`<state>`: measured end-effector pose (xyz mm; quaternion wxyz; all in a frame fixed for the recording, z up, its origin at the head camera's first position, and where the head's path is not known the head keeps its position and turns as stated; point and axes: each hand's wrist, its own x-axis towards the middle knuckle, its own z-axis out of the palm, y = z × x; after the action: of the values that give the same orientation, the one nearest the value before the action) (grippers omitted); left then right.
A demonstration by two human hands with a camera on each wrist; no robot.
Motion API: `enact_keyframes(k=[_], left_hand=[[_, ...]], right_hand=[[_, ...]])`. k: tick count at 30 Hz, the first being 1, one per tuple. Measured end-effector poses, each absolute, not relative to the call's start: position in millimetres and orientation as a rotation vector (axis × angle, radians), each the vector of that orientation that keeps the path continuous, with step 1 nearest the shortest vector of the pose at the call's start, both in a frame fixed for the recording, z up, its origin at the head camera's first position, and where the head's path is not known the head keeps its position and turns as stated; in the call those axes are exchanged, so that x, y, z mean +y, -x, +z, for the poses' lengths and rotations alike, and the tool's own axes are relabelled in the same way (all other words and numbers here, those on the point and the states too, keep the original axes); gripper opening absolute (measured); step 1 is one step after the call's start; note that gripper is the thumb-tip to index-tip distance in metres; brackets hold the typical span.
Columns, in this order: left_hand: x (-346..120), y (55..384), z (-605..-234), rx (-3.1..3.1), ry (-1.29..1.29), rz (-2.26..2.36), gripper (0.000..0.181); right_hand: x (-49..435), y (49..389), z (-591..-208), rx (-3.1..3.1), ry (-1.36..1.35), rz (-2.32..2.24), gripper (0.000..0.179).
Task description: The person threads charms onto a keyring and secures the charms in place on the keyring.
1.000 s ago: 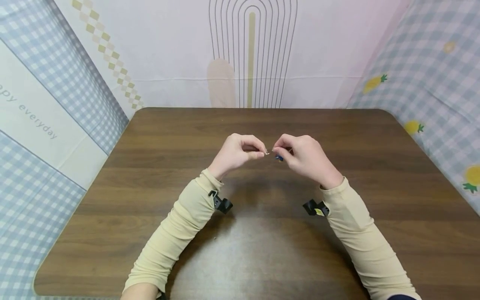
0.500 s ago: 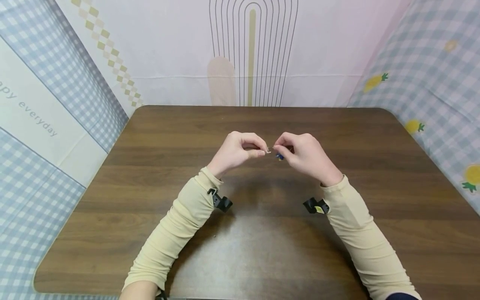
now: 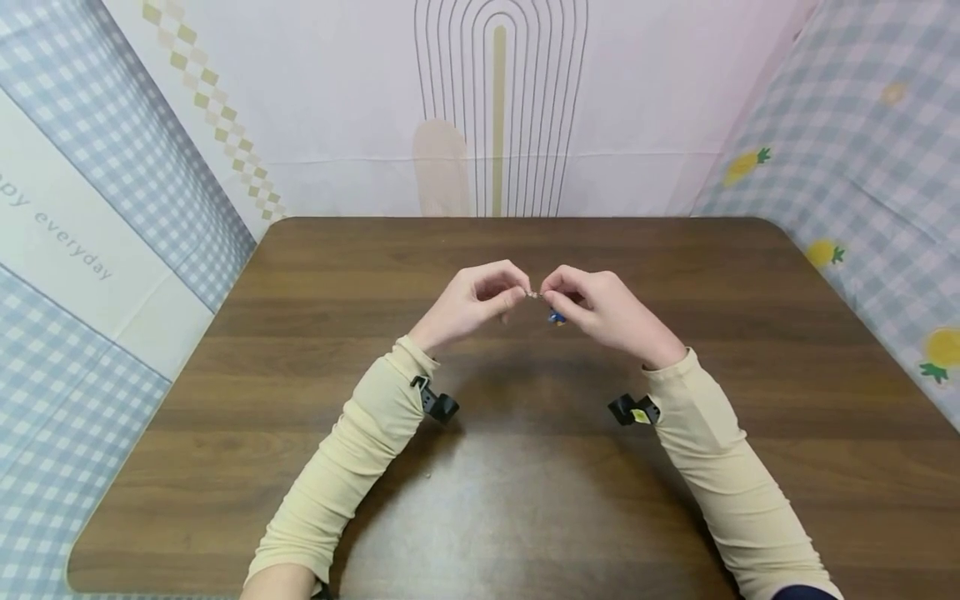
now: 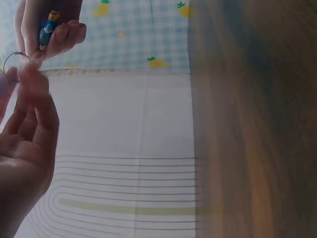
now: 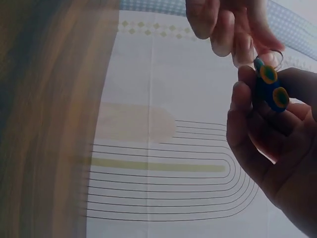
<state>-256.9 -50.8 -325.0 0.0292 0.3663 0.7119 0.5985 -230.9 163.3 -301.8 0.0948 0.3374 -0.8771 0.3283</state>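
My left hand and right hand meet fingertip to fingertip above the brown table. Between them is a keychain: a thin metal ring with a small blue and yellow charm. In the left wrist view, the left thumb and fingertips are at the ring, slightly blurred. The right thumb and index finger pinch the keychain between ring and charm. Below those fingers the charm hangs; up close in the right wrist view, it shows two orange-rimmed green discs on a blue body. Fingers hide the joint between ring and charm.
A tiny pale speck lies on the near part of the table. Behind the far edge hangs a white patterned cloth, with checked cloths at both sides. Black wrist cameras sit on both cream sleeves.
The left fingertips have shifted up slightly and closer to the right ones, and the left fingers have changed their hold on the ring. The right hand stays nearly in place, charm hanging below.
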Motion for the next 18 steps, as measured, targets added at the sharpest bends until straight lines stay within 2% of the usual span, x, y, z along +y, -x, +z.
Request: enact_keyframes(k=[11, 18], left_hand=[[-46.6, 254.7, -327.8, 1.862, -0.766, 2.126, 0.017], [-43.3, 256.8, -331.7, 2.041, -0.726, 2.004, 0.019]], right_hand=[[163.6, 233.5, -305.9, -2.525, -1.079, 0.865, 0.007], [164.0, 235.1, -311.9, -2.523, -1.082, 0.666, 0.009]])
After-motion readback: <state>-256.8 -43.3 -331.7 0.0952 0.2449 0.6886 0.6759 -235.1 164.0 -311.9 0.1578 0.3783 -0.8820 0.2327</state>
